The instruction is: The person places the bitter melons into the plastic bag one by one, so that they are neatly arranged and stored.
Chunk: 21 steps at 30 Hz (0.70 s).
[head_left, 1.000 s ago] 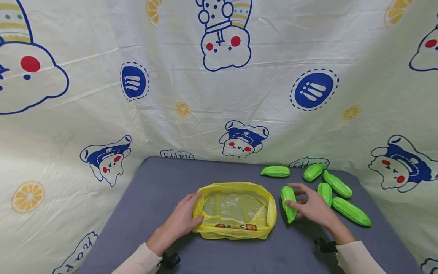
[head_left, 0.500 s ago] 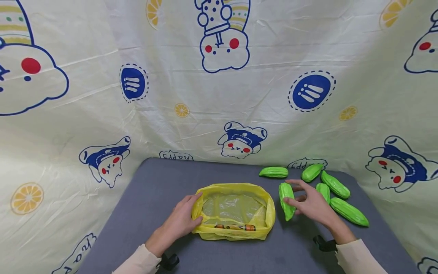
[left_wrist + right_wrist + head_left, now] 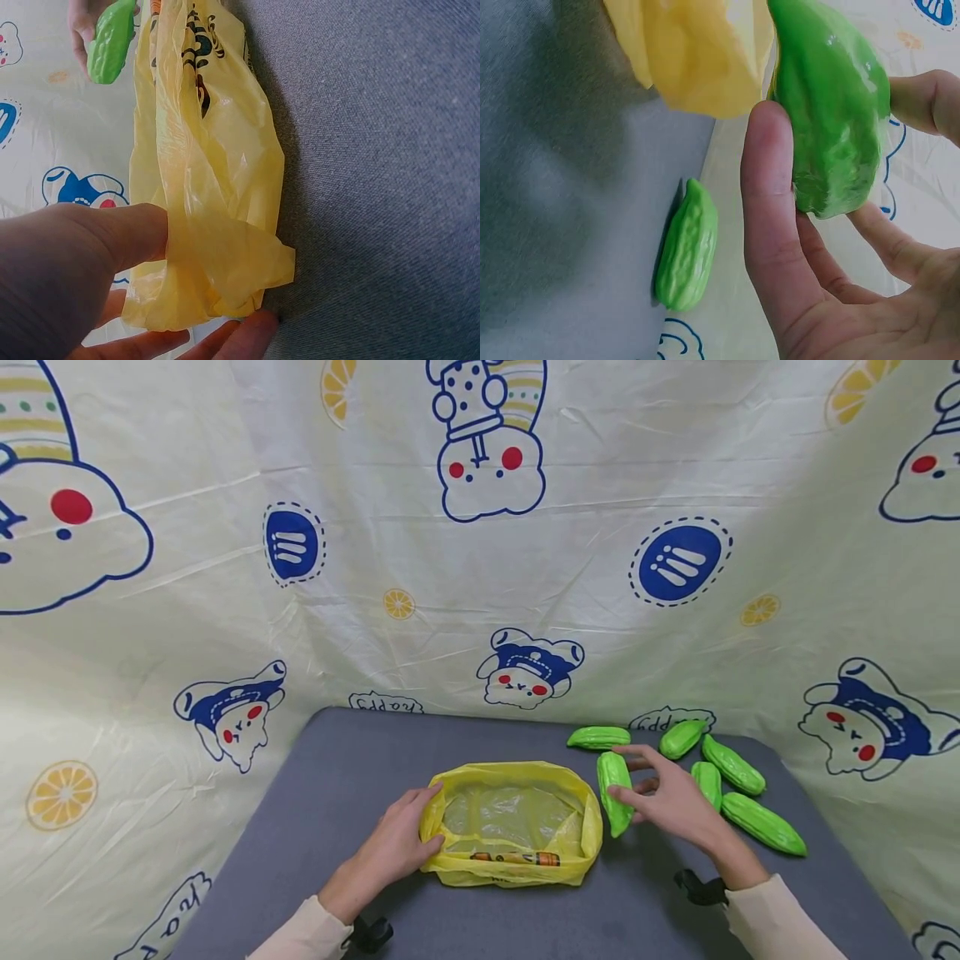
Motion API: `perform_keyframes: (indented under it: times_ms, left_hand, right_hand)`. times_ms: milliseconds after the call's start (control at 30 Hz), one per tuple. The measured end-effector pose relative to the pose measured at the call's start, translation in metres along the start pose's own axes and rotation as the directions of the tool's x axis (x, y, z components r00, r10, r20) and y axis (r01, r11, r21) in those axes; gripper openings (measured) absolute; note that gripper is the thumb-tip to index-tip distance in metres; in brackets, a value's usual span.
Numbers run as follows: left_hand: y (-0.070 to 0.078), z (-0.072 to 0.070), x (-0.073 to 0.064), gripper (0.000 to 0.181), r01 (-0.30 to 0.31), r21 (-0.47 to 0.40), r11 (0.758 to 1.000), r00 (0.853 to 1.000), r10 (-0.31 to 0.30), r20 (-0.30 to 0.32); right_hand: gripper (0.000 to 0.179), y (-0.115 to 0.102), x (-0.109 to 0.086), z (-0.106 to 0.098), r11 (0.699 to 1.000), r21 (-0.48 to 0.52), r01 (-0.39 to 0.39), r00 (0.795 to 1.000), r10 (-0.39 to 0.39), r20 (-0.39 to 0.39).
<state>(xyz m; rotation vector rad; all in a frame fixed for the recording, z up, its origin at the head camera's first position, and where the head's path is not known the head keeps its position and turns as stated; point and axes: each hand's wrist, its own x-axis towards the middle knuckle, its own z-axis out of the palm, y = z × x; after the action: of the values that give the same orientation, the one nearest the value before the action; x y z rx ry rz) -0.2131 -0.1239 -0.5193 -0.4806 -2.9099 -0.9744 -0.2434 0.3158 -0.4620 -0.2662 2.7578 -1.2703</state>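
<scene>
A yellow plastic bag [image 3: 525, 870] stands with its mouth spread wide on the grey table. My left hand [image 3: 396, 837] holds the bag's left side, thumb on the near face and fingers beyond it in the left wrist view, where creased plastic [image 3: 214, 172] fills the middle. Just right of the bag, my right hand [image 3: 670, 795] grips a green bitter melon [image 3: 612, 795] between thumb and fingers, raised over the table. Close up in the right wrist view, this glossy, ridged bitter melon [image 3: 829, 112] overlaps the edge of the yellow bag [image 3: 697, 67].
Several more bitter melons lie on the table [image 3: 360, 743]: one at the back edge [image 3: 600, 738], the others grouped at the right, such as the long one [image 3: 763, 823]. A printed cloth [image 3: 375, 527] hangs behind and along both sides.
My right hand has carried the bitter melon left and slightly up, closer to the bag's right rim. The left hand stays on the bag. The head view has shifted slightly.
</scene>
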Motion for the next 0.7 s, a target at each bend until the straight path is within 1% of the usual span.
perform_keyframes:
  times_ms: [400, 700]
  left_hand:
    - [0.0, 0.001, 0.0, 0.078, -0.008, -0.006, 1.0, 1.0, 0.008, -0.011]
    - [0.001, 0.0, -0.001, 0.079, -0.005, -0.01, 1.0, 1.0, 0.005, -0.002]
  right_hand:
    - [0.076, -0.022, 0.011, 0.015, 0.999, 0.025, 0.041, 0.999, -0.041, 0.018]
    - [0.075, -0.035, 0.019, 0.029, 0.998, 0.012, 0.065, 0.997, -0.065, 0.034]
